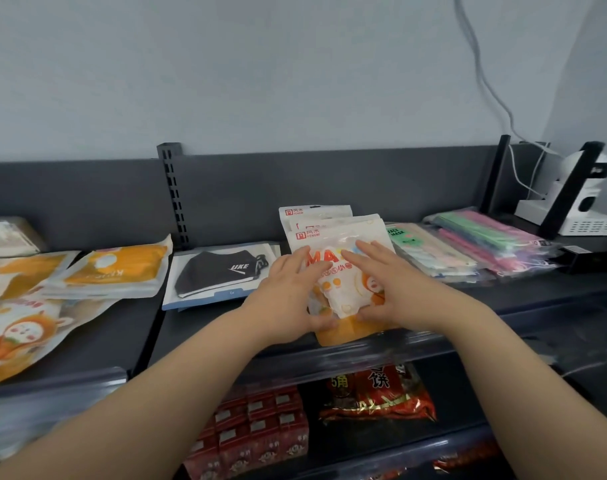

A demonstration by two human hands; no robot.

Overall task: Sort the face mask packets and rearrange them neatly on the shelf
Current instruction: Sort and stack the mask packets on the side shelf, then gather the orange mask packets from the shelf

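Head view: left hand (288,289) and right hand (388,282) press the mask packet stack (333,233), mid-frame on the shelf (184,320).
Both hands lie flat, fingers straight, gripping nothing. The packets behind fan out unevenly; even pressure, drawing them level and clear of the black mask packet (222,271) just left, should square the pile.
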